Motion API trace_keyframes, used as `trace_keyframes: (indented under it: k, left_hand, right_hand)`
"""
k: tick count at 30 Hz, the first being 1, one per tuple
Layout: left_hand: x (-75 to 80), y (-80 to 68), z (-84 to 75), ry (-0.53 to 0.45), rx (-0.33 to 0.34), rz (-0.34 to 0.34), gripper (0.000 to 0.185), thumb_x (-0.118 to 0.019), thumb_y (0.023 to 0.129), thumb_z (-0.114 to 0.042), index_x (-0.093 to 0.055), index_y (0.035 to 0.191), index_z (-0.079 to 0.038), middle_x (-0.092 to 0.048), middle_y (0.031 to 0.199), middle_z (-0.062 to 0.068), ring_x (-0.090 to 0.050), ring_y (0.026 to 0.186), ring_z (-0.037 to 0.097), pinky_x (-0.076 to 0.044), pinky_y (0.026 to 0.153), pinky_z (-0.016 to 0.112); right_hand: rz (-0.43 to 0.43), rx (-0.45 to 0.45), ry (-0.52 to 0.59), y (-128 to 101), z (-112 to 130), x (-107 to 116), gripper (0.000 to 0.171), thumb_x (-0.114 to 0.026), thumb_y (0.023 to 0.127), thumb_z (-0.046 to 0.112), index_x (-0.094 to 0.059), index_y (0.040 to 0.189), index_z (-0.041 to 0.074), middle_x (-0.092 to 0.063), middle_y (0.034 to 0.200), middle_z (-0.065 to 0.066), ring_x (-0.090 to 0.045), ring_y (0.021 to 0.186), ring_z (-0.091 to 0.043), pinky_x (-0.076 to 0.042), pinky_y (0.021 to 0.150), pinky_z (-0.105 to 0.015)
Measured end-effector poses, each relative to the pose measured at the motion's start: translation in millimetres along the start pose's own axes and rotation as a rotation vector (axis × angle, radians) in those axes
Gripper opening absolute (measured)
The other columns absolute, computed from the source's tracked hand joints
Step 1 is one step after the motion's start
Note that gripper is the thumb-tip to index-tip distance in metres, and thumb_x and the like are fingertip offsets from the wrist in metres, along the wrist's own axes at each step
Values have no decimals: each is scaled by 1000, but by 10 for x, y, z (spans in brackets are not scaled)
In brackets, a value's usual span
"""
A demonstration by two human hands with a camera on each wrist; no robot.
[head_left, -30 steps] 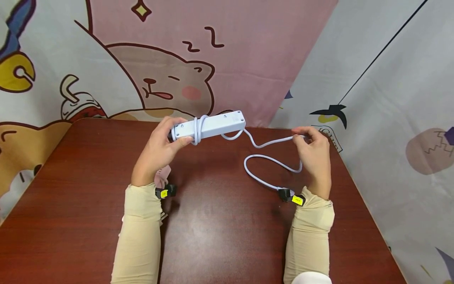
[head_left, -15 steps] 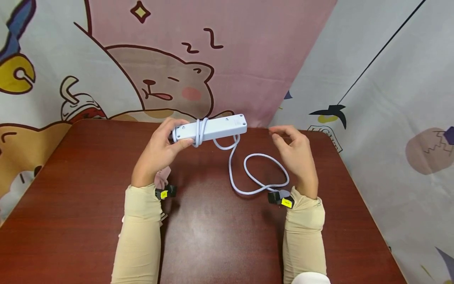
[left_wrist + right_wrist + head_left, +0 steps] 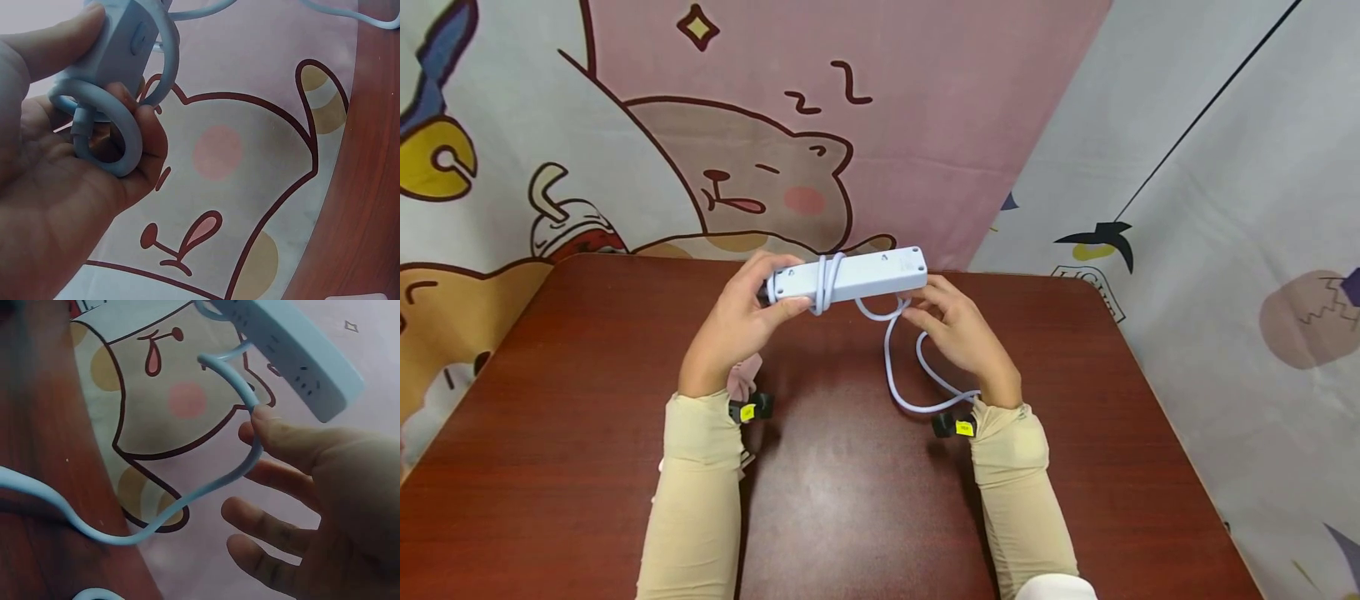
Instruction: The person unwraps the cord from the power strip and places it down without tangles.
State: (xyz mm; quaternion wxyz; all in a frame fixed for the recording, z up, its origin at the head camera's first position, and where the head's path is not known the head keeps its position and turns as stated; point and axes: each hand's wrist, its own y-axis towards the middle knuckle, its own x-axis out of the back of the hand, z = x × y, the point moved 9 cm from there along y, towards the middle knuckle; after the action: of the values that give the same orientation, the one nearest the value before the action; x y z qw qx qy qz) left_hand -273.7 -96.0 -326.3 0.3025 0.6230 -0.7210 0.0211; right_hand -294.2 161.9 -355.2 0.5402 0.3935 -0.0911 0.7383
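Note:
A white power strip (image 3: 880, 271) is held up above the table, back face upward in the head view. My left hand (image 3: 737, 321) grips its left end, thumb on the near side. The strip's own cord (image 3: 889, 367) makes a couple of turns around the body beside that thumb. In the left wrist view a cord loop (image 3: 128, 137) lies across the left palm. My right hand (image 3: 958, 329) is just below the strip's right end. Its thumb and index finger pinch the cord (image 3: 212, 482), the other fingers spread apart. Socket holes show on the strip (image 3: 303, 372) in the right wrist view.
The loose cord runs down to the brown table (image 3: 850, 508) and loops near the right wrist, which hides its end. A pinkish thing (image 3: 743, 375) lies partly hidden beside the left wrist. A cartoon-printed cloth (image 3: 910, 150) hangs behind the table.
My right hand let go of the cord further out, moved left to the strip, and now pinches the cord close to it. The loose cord sagged. The left hand stays almost still.

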Motion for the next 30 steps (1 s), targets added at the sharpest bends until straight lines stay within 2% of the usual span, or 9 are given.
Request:
trace_keyframes:
  k: [5, 9, 12, 17, 23, 30]
  left_hand:
    - [-1, 2, -2, -3, -2, 7, 41, -75, 93, -15, -61, 131, -11, -58, 122, 5, -51, 106, 14, -43, 89, 27]
    - [-8, -5, -3, -22, 8, 21, 41, -75, 93, -16, -61, 132, -13, -58, 121, 4, -51, 107, 14, -44, 90, 33]
    - [-13, -11, 1, -24, 13, 34, 40, -75, 94, -18, -61, 132, -15, -58, 122, 3, -51, 108, 14, -44, 91, 36]
    - [-35, -11, -14, -13, -12, 59, 39, -75, 93, -19, -62, 129, -16, -59, 122, 2, -52, 108, 15, -43, 91, 31]
    - [-59, -17, -32, -19, -23, 75, 38, -77, 92, -17, -64, 128, -16, -60, 120, 3, -52, 106, 14, -42, 91, 27]
    - [-80, -9, -44, -22, -39, 98, 36, -77, 91, -18, -66, 126, -17, -61, 118, 0, -52, 105, 13, -41, 92, 30]
  right_hand:
    - [-1, 33, -20, 3, 30, -20, 21, -70, 97, 12, -70, 117, 8, -63, 128, -8, -68, 107, -25, -55, 89, -38]
    - [-10, 50, -50, 3, 31, -11, 19, -66, 100, 14, -68, 118, 8, -65, 122, -8, -63, 110, -22, -50, 95, -40]
    - [-24, 41, -42, -4, -1, 3, 22, -64, 101, 14, -67, 122, 8, -65, 120, -9, -62, 103, -21, -50, 90, -37]
    - [-76, 10, 0, -15, -61, 47, 22, -59, 102, 7, -64, 123, 6, -62, 109, -11, -65, 86, -22, -52, 76, -28]
    - [-139, -3, -11, -7, -89, 97, 15, -55, 102, 3, -64, 114, 2, -61, 107, -11, -68, 91, -26, -53, 78, -26]
    - [-221, 34, -53, -9, -69, 187, 14, -54, 102, 1, -68, 102, 2, -62, 102, -11, -55, 90, -18, -42, 78, -26]
